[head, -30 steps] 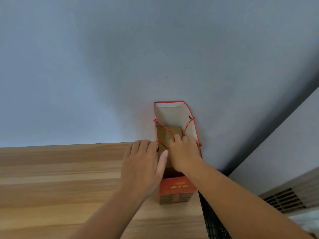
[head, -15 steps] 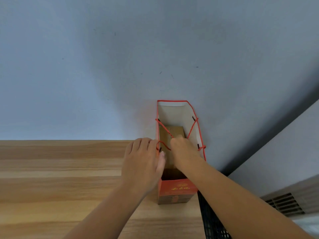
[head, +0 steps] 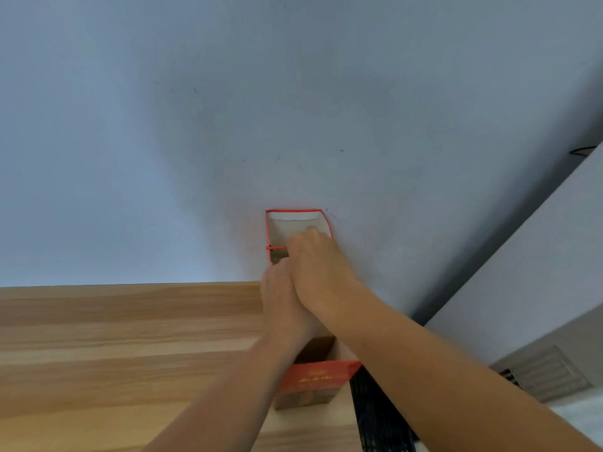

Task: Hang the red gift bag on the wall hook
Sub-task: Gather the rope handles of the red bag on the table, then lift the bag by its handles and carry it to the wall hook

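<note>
Head view — both hands (head: 303, 285) over red gift bag (head: 313, 376).

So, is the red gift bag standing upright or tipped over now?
Upright: the red gift bag stands on the wooden table, mouth open upward.

- The red gift bag (head: 311, 376) stands upright on the wooden surface, against the pale wall, toward five o'clock from the middle of the scene.
- Its mouth is open, red-rimmed with a white lining.
- Gold lettering marks the near red face.
- A red cord handle (head: 276, 247) stretches taut from its nine o'clock wall.
- No wall hook can be seen.
</note>
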A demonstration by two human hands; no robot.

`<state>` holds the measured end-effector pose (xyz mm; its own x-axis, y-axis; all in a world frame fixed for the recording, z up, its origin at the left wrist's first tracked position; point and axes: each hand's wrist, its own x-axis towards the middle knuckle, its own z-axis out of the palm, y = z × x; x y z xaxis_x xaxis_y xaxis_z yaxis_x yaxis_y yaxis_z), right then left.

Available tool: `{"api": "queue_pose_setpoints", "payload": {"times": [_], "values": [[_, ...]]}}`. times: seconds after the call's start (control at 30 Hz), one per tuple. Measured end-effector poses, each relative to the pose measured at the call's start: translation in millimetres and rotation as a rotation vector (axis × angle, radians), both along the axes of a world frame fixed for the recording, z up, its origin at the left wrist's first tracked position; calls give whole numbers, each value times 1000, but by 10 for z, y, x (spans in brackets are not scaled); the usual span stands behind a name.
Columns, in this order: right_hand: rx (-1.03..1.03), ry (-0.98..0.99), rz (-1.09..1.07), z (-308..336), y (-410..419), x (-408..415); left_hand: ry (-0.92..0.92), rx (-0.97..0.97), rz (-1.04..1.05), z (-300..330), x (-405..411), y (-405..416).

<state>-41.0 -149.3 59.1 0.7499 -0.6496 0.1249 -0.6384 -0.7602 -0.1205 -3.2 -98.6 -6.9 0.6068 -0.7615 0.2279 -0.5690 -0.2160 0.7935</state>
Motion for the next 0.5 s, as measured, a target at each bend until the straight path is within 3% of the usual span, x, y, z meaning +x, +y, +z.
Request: {"api": "queue_pose_setpoints", "payload": {"times": [0.13,0.23,0.3,0.37,0.43,0.5], "values": [[205,24,-3,87,-176,-101,275,45,11,-106,112,-44],[244,101,52,183,-263,-167,205,7,-86,-33,263,9],[105,188,147,251,-236,-191,112,25,-125,115,332,104],[-176,237,244,280,-154,-193,38,48,-136,288,381,234],[-324,137,318,300,-28,-173,-61,82,-110,472,428,409],[-333,45,367,301,88,-129,-118,85,-69,662,484,646]]}}
